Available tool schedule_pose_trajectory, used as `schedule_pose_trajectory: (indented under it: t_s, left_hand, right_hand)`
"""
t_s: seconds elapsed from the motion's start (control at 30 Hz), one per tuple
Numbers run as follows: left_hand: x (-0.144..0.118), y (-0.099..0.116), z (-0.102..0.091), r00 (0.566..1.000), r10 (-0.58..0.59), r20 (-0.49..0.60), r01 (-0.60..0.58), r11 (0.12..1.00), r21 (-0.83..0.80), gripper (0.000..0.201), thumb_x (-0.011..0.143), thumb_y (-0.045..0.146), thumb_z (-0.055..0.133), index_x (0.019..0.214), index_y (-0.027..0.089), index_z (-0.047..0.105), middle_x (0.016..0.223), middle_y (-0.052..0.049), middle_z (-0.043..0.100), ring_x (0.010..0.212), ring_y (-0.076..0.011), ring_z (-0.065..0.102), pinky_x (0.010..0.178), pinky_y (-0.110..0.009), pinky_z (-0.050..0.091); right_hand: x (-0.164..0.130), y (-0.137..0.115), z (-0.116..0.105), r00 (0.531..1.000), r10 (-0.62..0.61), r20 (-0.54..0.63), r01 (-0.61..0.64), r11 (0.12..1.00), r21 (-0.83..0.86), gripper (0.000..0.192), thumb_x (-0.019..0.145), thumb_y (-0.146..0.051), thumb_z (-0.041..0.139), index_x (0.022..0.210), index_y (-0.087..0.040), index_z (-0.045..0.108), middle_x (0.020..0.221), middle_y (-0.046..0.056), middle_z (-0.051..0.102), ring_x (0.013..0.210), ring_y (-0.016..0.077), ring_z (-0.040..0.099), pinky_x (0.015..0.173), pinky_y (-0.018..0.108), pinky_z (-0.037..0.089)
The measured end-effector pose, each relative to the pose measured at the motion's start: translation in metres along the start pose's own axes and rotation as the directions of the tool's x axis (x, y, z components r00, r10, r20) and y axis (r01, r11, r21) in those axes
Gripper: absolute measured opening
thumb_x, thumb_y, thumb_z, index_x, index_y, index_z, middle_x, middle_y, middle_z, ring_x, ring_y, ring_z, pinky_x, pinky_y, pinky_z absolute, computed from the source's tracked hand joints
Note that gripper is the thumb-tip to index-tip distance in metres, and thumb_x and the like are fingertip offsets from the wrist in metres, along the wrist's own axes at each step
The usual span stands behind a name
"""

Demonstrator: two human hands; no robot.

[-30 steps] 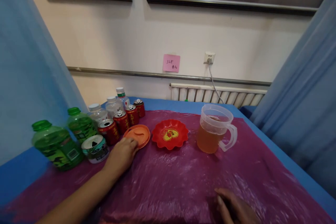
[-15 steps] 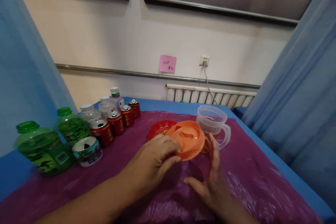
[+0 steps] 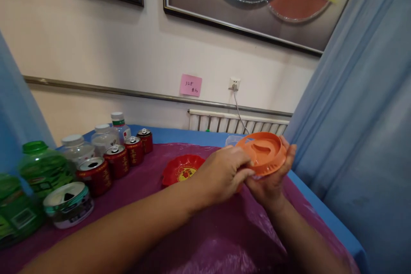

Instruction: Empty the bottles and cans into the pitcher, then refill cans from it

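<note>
- Orange lid (image 3: pixel 263 153) is held up off the counter (image 3: pixel 224 239), at the right side of the view, clamped between both hands
- Left hand (image 3: pixel 224 173) pinches the lid's near-left rim, thumb and fingers closed on the edge; right hand (image 3: pixel 271 180) cups it from below and from the right, fingertips curling over the far-right rim
- Neither hand is nearer than the other: both touch it, left on the left edge, right under it
- Round as it is, the lid has no true long axis; its moulded grip recess runs roughly left to right across the top
- Top face points up and tilts a little toward the camera, with the left edge slightly higher
- Clear pitcher (image 3: pixel 233 140) stands just behind and below the lid, mostly hidden by the hands; only a bit of its rim shows
- Red dish (image 3: pixel 181 170) lies on the counter left of the hands, and the row of red cans (image 3: pixel 117 160) and bottles stands well apart at far left
</note>
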State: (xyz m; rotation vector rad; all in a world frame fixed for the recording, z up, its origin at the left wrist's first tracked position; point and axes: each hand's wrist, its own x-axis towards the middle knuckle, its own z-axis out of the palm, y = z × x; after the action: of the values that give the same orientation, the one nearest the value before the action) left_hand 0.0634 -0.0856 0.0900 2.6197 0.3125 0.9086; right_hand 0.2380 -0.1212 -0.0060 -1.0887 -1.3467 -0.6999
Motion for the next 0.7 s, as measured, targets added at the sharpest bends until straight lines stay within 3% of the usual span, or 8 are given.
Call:
schedule_pose_trajectory:
  t_s: [0.13,0.27,0.33,0.4,0.47,0.53,0.63,0.7]
  left_hand:
    - [0.019,-0.013,0.000,0.988,-0.138,-0.063,0.117,0.957,-0.265,0.013,0.086,0.018,0.066,0.074,0.018,0.064,0.076,0.002,0.063,0.076,-0.0149,0.059,0.073,-0.027,0.046]
    - [0.028,-0.028,-0.001,0.954,-0.294,-0.056,0.221,0.819,-0.530,0.010,0.085,0.026,0.067,0.084,0.017,0.071,0.080,-0.002,0.071,0.076,-0.0168,0.066,0.072,-0.030,0.054]
    - [0.021,-0.035,-0.005,0.927,-0.342,-0.153,0.221,0.830,-0.511,0.024,0.082,0.026,0.071,0.104,0.018,0.074,0.104,-0.008,0.077,0.097,-0.0220,0.071,0.086,-0.036,0.058]
    - [0.002,-0.040,-0.009,0.877,-0.388,-0.284,0.246,0.870,-0.426,0.041,0.081,0.028,0.073,0.121,0.020,0.071,0.127,-0.011,0.073,0.116,-0.0258,0.068,0.101,-0.043,0.055]
    - [-0.028,-0.045,-0.010,0.828,-0.438,-0.349,0.305,0.875,-0.376,0.039,0.085,0.029,0.068,0.123,0.021,0.071,0.131,-0.011,0.073,0.116,-0.0254,0.070,0.105,-0.045,0.055]
    - [-0.066,-0.050,-0.004,0.795,-0.468,-0.385,0.354,0.874,-0.333,0.031,0.087,0.031,0.065,0.115,0.022,0.074,0.123,-0.010,0.077,0.110,-0.0245,0.073,0.101,-0.044,0.058]
    - [-0.128,-0.060,0.019,0.775,-0.462,-0.431,0.389,0.886,-0.251,0.019,0.088,0.032,0.064,0.100,0.025,0.078,0.112,-0.006,0.081,0.106,-0.0231,0.076,0.095,-0.035,0.062]
    - [-0.168,-0.069,0.038,0.791,-0.495,-0.360,0.452,0.869,-0.202,0.020,0.091,0.032,0.064,0.105,0.029,0.078,0.112,-0.003,0.081,0.104,-0.0206,0.077,0.092,-0.029,0.063]
  right_hand:
    - [0.029,0.013,0.001,0.988,-0.107,0.112,0.110,0.994,-0.020,0.124,0.088,-0.059,0.072,0.163,-0.019,-0.018,0.168,0.025,0.010,0.157,0.0412,0.018,0.118,0.070,0.030]
    - [0.052,0.031,0.003,0.963,-0.162,0.218,0.179,0.982,-0.061,0.121,0.085,-0.058,0.073,0.164,-0.025,-0.012,0.167,0.020,0.014,0.155,0.0400,0.022,0.119,0.067,0.031]
    - [0.065,0.042,0.005,0.952,-0.079,0.295,0.111,0.990,-0.091,0.124,0.080,-0.061,0.075,0.165,-0.022,-0.008,0.166,0.021,0.018,0.154,0.0410,0.024,0.119,0.065,0.031]
    - [0.081,0.052,0.007,0.913,0.084,0.399,-0.028,0.989,-0.142,0.125,0.077,-0.063,0.075,0.166,-0.017,0.000,0.163,0.025,0.027,0.152,0.0417,0.028,0.120,0.062,0.032]
    - [0.100,0.058,0.009,0.811,0.254,0.528,-0.175,0.965,-0.196,0.113,0.079,-0.063,0.073,0.164,-0.014,0.017,0.156,0.025,0.041,0.147,0.0415,0.038,0.118,0.058,0.036]
    - [0.119,0.060,0.011,0.641,0.370,0.673,-0.292,0.928,-0.233,0.094,0.081,-0.061,0.071,0.157,-0.018,0.038,0.145,0.020,0.057,0.136,0.0401,0.052,0.113,0.055,0.043]
    - [0.139,0.058,0.018,0.354,0.422,0.835,-0.435,0.864,-0.252,0.070,0.081,-0.057,0.073,0.140,-0.022,0.059,0.129,0.013,0.070,0.119,0.0374,0.065,0.102,0.049,0.053]
    - [0.144,0.058,0.023,0.218,0.398,0.891,-0.495,0.832,-0.250,0.065,0.079,-0.057,0.075,0.132,-0.022,0.065,0.125,0.012,0.073,0.115,0.0368,0.067,0.099,0.048,0.055]
